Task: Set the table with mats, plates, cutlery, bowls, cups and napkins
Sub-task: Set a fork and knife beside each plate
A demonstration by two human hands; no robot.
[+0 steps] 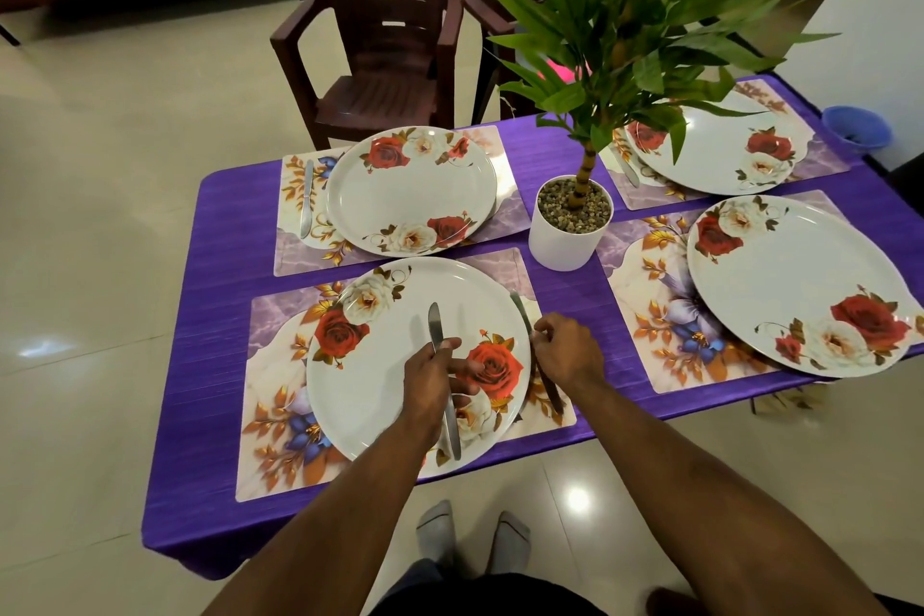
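Four mats, one per quadrant of the table (220, 235), each with a floral plate centred on it, so mats and plates look done and cutlery is the step in hand. Left hand (430, 385) grips a knife (442, 365) mid-shaft, fingers curled round it, blade pointing to the far edge, carried above the near-left plate (395, 365); probably a spare held out of the way for the next setting, not meant to land on the plate. Right hand (567, 355) hovers at the right rim of that plate, fingers curled down onto a second knife (537, 355) lying on the near-left mat (270, 415), parallel to the mat's right edge; can't tell if it pinches the knife or just nudges it straight. Placement beside the plate follows the far-left knife (306, 200), which lies on the far-left mat (295, 260) at the plate's side. Far-right mat (820, 160) has a utensil (627, 168) partly hidden by the potted plant (570, 235) at table centre. Near-right mat (650, 350) shows no cutlery, likely the destination of the held knife. No bowls, cups or napkins on the table; a blue cup-like container (856, 126) sits off the far-right corner.
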